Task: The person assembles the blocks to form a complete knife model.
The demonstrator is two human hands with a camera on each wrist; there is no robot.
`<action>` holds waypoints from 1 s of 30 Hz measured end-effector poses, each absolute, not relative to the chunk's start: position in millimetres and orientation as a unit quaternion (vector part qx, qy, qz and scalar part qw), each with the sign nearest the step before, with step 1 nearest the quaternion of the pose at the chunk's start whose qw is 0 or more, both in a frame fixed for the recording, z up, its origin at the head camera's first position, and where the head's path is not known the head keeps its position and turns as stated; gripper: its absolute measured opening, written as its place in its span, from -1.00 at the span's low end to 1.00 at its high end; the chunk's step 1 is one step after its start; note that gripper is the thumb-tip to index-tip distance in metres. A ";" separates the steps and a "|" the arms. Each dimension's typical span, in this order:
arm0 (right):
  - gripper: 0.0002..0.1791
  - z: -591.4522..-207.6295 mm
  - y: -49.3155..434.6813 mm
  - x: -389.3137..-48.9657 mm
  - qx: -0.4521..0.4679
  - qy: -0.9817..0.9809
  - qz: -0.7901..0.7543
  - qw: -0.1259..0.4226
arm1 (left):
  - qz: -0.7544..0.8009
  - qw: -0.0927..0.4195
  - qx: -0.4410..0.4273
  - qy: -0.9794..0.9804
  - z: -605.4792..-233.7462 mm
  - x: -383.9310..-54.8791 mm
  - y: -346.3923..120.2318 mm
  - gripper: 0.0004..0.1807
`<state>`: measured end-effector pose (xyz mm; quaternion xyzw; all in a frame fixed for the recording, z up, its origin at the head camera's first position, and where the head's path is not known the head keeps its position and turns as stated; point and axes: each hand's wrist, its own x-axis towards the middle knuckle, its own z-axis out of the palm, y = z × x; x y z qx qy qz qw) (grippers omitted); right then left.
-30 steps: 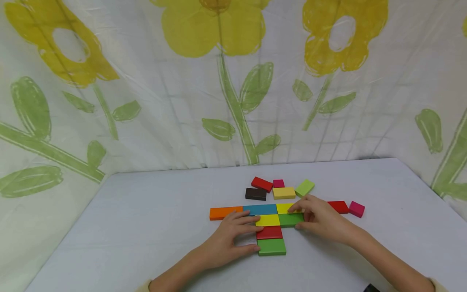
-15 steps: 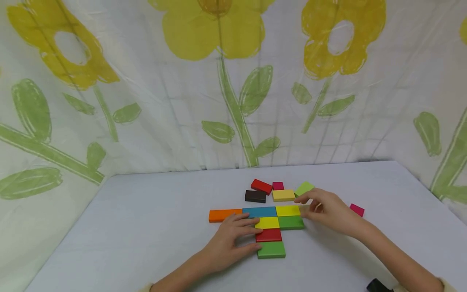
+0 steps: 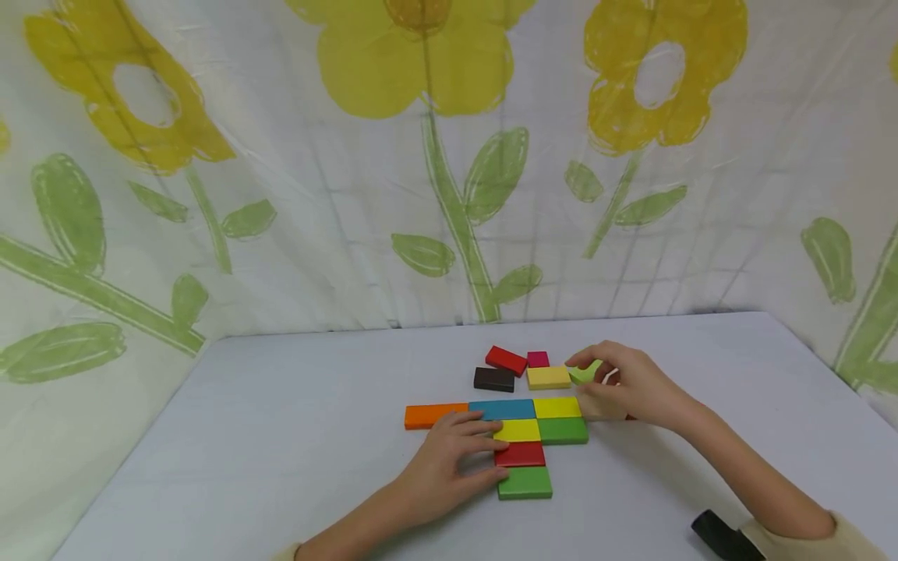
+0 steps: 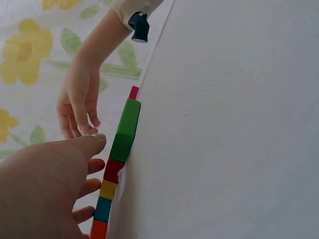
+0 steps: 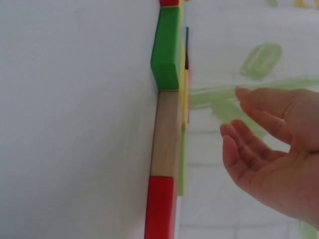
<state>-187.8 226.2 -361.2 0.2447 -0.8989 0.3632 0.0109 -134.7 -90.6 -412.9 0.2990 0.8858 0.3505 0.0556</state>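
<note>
Flat coloured blocks lie in a pattern on the white table. My left hand point(image 3: 449, 471) rests its straight fingertips along the left edges of the blue block point(image 3: 502, 409), yellow block point(image 3: 517, 430), red block point(image 3: 521, 454) and green block point(image 3: 525, 484). Raised over the lime green block point(image 3: 581, 376), my right hand point(image 3: 634, 386) has thumb and fingers bent but apart. The right wrist view shows nothing in its grasp. Under it in the head view, a plain wooden block point(image 3: 602, 407) is partly covered. A red block point(image 5: 159, 206) adjoins the wooden one, hidden from the head view.
Beyond the pattern lie loose blocks: a red one point(image 3: 506, 360), a black one point(image 3: 494, 379), a small pink one point(image 3: 538, 359) and a pale yellow one point(image 3: 549, 378). An orange block point(image 3: 435, 415) ends the row at left. A flower-printed curtain point(image 3: 337, 234) hangs behind the table.
My right hand has lifted off the yellow and green blocks and moved back to above the lime green block, uncovering them. The left hand keeps its place.
</note>
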 end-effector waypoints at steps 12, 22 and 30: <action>-0.63 -351.2 211.5 -204.4 0.224 -0.900 0.373 -0.004 | 0.329 0.022 0.309 0.892 -410.1 -139.6 -82.1 -0.64; -0.63 -351.1 197.4 -218.7 0.226 -0.894 0.386 -0.002 | 0.308 0.043 0.308 0.899 -412.6 -137.8 -79.9 -0.49; -0.60 -361.3 210.6 -226.3 0.210 -0.903 0.374 -0.009 | 0.300 0.044 0.311 0.901 -414.6 -138.6 -80.9 -0.48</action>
